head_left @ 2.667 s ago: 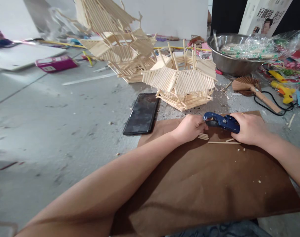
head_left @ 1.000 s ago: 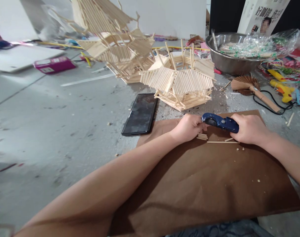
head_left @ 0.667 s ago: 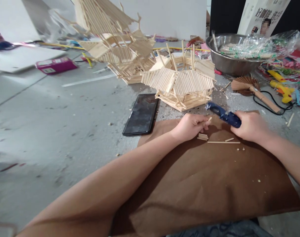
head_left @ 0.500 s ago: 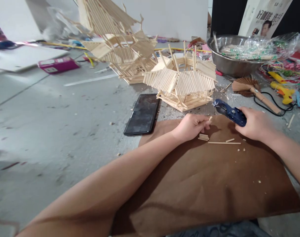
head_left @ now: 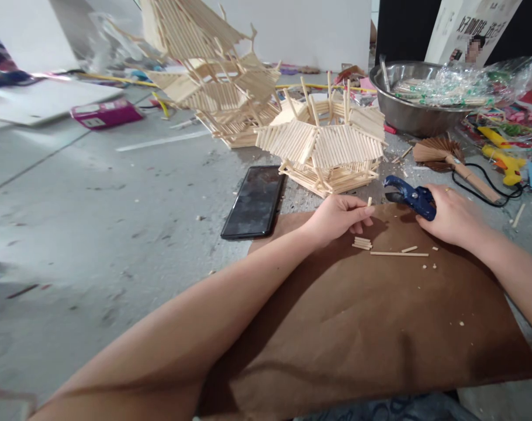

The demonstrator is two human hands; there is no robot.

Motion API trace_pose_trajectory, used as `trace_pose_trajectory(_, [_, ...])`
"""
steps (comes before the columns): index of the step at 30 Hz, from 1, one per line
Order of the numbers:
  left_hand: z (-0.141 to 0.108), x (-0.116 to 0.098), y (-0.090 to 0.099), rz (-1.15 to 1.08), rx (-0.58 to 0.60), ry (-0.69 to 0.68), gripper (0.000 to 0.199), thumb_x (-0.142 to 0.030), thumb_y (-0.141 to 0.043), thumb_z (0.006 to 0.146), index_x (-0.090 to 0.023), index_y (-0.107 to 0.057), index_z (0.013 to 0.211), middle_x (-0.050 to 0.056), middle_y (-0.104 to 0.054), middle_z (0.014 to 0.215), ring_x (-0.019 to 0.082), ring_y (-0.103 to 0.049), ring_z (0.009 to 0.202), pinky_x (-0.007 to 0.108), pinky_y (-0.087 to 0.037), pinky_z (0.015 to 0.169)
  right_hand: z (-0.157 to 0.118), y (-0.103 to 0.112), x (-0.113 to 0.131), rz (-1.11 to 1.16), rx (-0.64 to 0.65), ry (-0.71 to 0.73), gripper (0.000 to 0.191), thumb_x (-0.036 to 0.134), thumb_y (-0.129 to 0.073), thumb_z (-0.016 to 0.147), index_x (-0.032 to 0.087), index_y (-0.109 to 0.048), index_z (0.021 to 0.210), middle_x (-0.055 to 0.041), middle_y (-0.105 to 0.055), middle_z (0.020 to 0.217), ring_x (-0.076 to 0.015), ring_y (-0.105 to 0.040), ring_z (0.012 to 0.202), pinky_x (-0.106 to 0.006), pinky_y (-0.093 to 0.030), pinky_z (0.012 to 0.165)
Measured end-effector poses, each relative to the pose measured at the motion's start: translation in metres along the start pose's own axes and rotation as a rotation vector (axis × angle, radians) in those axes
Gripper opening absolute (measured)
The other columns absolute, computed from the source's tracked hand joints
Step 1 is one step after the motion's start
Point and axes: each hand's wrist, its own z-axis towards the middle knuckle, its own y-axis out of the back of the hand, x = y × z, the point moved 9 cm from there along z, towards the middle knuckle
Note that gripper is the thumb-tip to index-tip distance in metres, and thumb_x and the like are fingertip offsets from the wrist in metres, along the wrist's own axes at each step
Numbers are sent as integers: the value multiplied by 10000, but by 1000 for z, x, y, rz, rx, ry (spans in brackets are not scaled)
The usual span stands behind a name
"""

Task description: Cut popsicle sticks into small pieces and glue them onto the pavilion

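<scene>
Two hands work over a brown sheet (head_left: 371, 333) on a grey, littered floor (head_left: 125, 204), before a white panel (head_left: 301, 32). The left hand (head_left: 341, 217) pinches a short stick (head_left: 370, 202) above the sheet's far part; the right hand's (head_left: 453, 214) fingers are wrapped around a blue cutter (head_left: 415, 197). Unlike a second ago, the cutter is apart from the left hand, its jaws parted. Chinese characters beginning "好咖啡" mark a white box (head_left: 470, 29) at the back right.

Glare whitens the floor (head_left: 130, 202); shadows darken the paper (head_left: 380, 327).
</scene>
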Motion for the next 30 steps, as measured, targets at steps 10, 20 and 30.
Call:
trace_pose_trajectory(10, [-6, -13, 4, 476, 101, -23, 250, -322, -546, 781, -131, -634, 646, -17, -571, 548, 65, -483, 485, 183, -342, 487, 5, -3, -5, -37, -95, 119, 576, 538, -476, 792, 116, -523, 1181, -201, -549, 1182, -342, -477, 1107, -510, -333, 900])
trace_pose_trajectory(20, [-12, -22, -7, 974, 235, -123, 187, -242, -517, 742, -192, -695, 766, 8, -672, 734, 112, -551, 627, 212, -341, 569, -26, -5, 56, 213, 273, 573, 179, 261, -485, 843, 197, -645, 793, -43, -645, 821, -177, -560, 795, -331, -397, 749])
trace_pose_trajectory(30, [-11, -22, -9, 806, 292, -203, 210, -199, -492, 747, -176, -701, 743, 5, -668, 703, 102, -552, 621, 195, -362, 591, -29, -8, 61, 279, 366, 552, 167, 233, -466, 835, 195, -613, 767, -44, -631, 801, -179, -548, 779, -323, -391, 736])
